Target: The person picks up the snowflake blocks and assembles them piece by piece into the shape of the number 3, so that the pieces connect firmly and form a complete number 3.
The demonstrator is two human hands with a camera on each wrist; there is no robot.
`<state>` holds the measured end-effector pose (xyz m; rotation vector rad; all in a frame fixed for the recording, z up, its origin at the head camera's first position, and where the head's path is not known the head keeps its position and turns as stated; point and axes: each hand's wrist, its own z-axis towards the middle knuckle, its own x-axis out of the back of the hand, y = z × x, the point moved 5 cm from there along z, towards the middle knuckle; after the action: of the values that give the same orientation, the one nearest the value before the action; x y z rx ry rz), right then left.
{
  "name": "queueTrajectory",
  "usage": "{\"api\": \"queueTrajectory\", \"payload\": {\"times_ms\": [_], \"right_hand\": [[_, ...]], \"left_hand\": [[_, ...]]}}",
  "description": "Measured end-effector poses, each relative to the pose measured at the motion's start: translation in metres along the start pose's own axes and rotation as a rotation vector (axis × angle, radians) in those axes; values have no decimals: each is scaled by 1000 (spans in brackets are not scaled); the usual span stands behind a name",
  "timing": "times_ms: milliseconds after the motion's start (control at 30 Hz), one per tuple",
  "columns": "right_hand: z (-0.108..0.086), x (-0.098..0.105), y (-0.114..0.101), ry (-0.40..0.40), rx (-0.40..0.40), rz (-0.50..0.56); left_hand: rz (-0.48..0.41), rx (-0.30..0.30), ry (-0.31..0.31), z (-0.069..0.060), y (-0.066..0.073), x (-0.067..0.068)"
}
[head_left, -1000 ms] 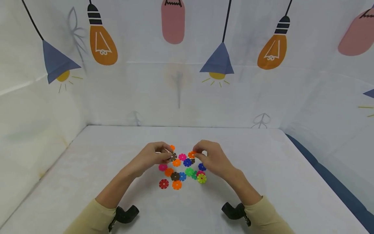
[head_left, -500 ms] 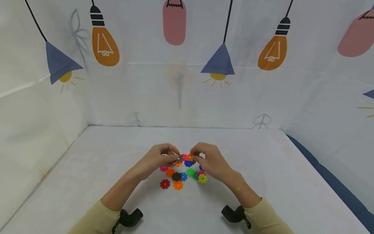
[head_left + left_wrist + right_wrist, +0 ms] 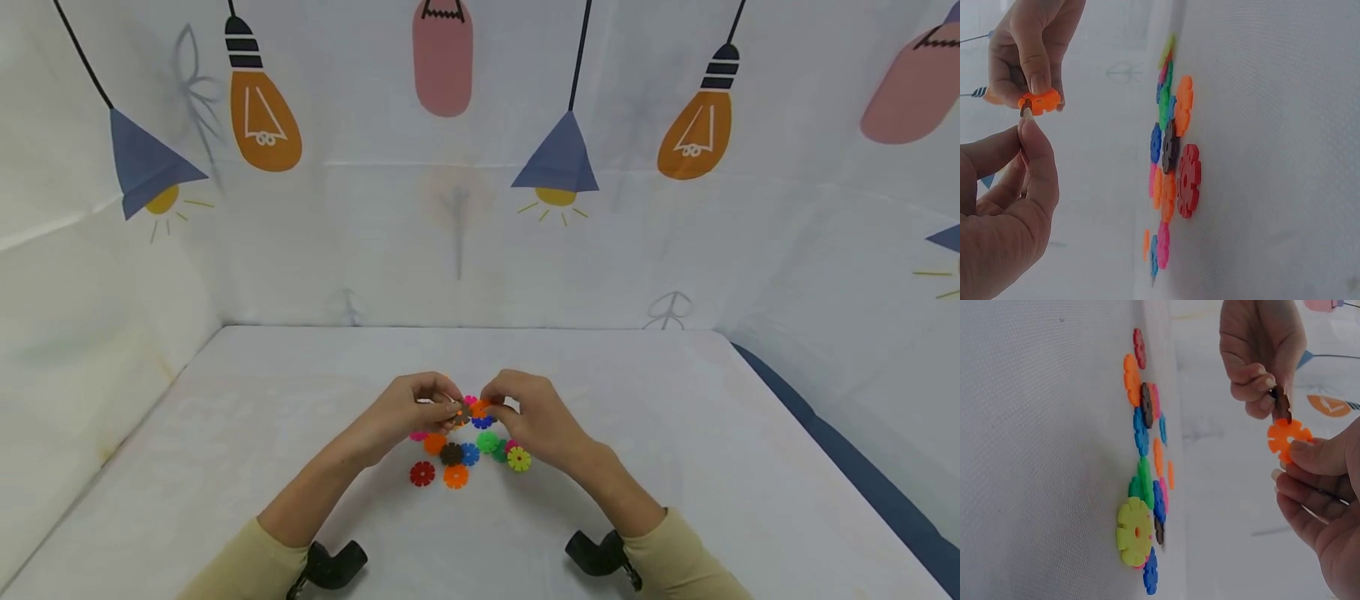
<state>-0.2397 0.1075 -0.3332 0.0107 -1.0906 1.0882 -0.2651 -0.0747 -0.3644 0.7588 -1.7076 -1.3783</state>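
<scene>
My left hand (image 3: 411,417) pinches a brown notched disc (image 3: 1281,405) between thumb and fingers. An orange notched disc (image 3: 1289,439) is pinched in my right hand (image 3: 536,417). Above the table the two discs meet edge to edge, turned at an angle to each other; how deep the notches sit in one another I cannot tell. Below the hands lie several flower-shaped discs, among them a red disc (image 3: 422,474), a yellow-green disc (image 3: 519,458), a black disc (image 3: 1170,146) and a light green disc (image 3: 487,442). My hands hide part of the group in the head view.
The discs lie close together, some overlapping, on a white table (image 3: 225,433). Behind it hangs a white cloth wall (image 3: 375,242) printed with lamps and bulbs. A black wrist device (image 3: 337,565) sits at the left sleeve, another black device (image 3: 596,552) at the right.
Both hands have come closer together, bringing the brown disc and the orange disc from apart into contact. The discs on the table stay where they were.
</scene>
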Motion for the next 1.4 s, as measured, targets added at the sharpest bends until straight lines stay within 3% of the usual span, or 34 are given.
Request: {"api": "queueTrajectory", "payload": {"times_ms": [167, 433, 800, 1100, 1400], "right_hand": [[-1, 0, -3, 10, 9, -27], [-2, 0, -12, 77, 85, -53], [-5, -4, -19, 152, 84, -94], [-8, -8, -17, 200, 120, -147], [-11, -16, -24, 180, 152, -255]], "left_hand": [[8, -13, 15, 1, 1, -2], [-11, -11, 99, -1, 5, -7], [-10, -29, 202, -3, 6, -13], [-8, -38, 232, -1, 5, -18], [-28, -27, 267, -4, 0, -20]]}}
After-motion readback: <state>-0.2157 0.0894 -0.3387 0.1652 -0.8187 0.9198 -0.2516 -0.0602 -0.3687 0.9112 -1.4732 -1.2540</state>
